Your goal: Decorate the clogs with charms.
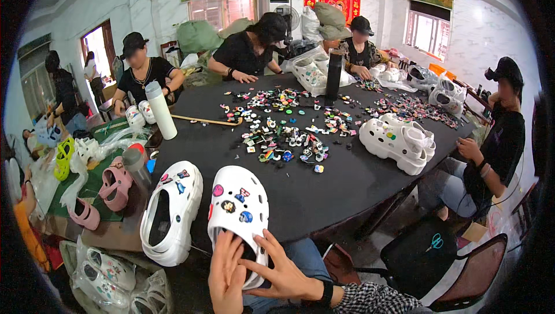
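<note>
Fingers [263,243] of the right hand [283,273] spread open across the heel end of a white clog [238,213], touching its rim without closing around it; the left hand [226,276] lies alongside, its fingers extended and resting against the same heel opening, likewise not clenched. This white clog sits at the near edge of the black desk [324,189], toe pointing away from the person, its upper studded with several small coloured charms. Just beside it on the left lies a second white clog [170,213], parallel to the first, with a few charms on its toe and its heel overhanging the desk edge. Farther in, a loose scatter of coloured charms [283,135] covers the middle of the desk. To the right of that scatter stands a stacked group of white clogs [396,137]. On the left part of the desk stand a tall white bottle [161,110] and, nearer, a grey bottle [136,168]; pink clogs [113,187] lie on a lower surface beside them. A dark cylindrical flask [333,74] stands upright at the far side. Other people sit around the desk, one at the right edge and several along the far side.
</note>
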Action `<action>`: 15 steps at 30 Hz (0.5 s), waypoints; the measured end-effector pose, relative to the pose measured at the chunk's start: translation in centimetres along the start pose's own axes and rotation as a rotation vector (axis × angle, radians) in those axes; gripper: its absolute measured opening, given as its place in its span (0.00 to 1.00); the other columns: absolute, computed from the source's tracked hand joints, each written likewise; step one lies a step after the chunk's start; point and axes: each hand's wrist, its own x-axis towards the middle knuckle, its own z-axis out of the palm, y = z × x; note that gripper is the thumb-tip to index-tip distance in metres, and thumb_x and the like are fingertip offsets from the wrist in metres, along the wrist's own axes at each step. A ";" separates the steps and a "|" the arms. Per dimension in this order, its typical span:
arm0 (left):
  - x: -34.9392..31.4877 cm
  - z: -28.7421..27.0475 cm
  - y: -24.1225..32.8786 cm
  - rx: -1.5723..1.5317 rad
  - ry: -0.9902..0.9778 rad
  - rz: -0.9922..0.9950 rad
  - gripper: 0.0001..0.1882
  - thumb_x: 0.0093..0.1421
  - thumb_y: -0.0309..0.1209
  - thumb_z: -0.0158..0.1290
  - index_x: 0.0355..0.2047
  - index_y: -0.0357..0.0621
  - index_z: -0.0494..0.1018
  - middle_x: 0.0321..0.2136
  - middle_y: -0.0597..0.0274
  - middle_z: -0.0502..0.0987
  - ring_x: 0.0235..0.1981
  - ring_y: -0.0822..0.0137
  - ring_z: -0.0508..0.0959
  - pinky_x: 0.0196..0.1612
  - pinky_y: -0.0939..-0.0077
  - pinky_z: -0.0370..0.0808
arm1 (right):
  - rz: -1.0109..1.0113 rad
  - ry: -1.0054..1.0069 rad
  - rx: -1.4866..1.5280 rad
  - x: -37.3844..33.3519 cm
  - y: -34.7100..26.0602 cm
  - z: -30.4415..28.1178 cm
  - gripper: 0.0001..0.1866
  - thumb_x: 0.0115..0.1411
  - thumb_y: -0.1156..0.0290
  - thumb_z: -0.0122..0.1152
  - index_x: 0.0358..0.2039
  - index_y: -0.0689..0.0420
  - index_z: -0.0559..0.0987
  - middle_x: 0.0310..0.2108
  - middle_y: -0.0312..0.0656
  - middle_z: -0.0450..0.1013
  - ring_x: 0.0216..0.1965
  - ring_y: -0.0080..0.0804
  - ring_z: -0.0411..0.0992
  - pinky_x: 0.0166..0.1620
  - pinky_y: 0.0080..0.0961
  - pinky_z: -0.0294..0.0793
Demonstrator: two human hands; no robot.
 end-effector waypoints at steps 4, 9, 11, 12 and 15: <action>-0.8 -1.2 1.8 0.440 0.176 0.358 0.16 0.66 0.21 0.40 0.51 0.24 0.69 0.53 0.44 0.70 0.56 0.55 0.70 0.59 0.65 0.66 | 0.032 -0.043 -0.050 2.5 -0.2 -1.3 0.34 0.48 0.52 0.71 0.53 0.49 0.71 0.66 0.60 0.45 0.66 0.70 0.44 0.64 0.55 0.53; -1.4 -4.9 -0.8 0.437 0.573 0.382 0.16 0.65 0.22 0.41 0.51 0.27 0.67 0.52 0.46 0.69 0.54 0.53 0.69 0.59 0.62 0.65 | 0.056 -0.023 -0.033 5.2 0.4 -0.9 0.36 0.46 0.52 0.74 0.52 0.54 0.70 0.65 0.64 0.48 0.65 0.70 0.47 0.64 0.53 0.54; -0.7 -5.7 -1.9 0.329 0.659 0.400 0.14 0.63 0.23 0.40 0.46 0.28 0.69 0.51 0.46 0.67 0.56 0.55 0.67 0.59 0.63 0.64 | 0.056 -0.010 -0.120 6.0 0.6 -1.0 0.36 0.44 0.53 0.75 0.50 0.54 0.71 0.64 0.65 0.48 0.65 0.69 0.48 0.63 0.52 0.55; -0.7 -6.1 -2.0 0.398 0.643 0.411 0.15 0.63 0.23 0.40 0.48 0.30 0.68 0.53 0.47 0.66 0.58 0.54 0.65 0.61 0.60 0.61 | 0.063 -0.008 -0.120 6.5 0.7 -0.7 0.35 0.44 0.53 0.75 0.49 0.55 0.71 0.64 0.66 0.48 0.64 0.69 0.48 0.63 0.52 0.56; -0.7 -6.8 -2.9 0.583 0.675 0.448 0.18 0.65 0.26 0.41 0.54 0.34 0.64 0.60 0.45 0.57 0.64 0.50 0.57 0.64 0.53 0.53 | 0.100 -0.024 -0.163 8.0 0.6 0.6 0.35 0.42 0.55 0.77 0.47 0.56 0.71 0.63 0.62 0.48 0.61 0.58 0.57 0.52 0.43 0.69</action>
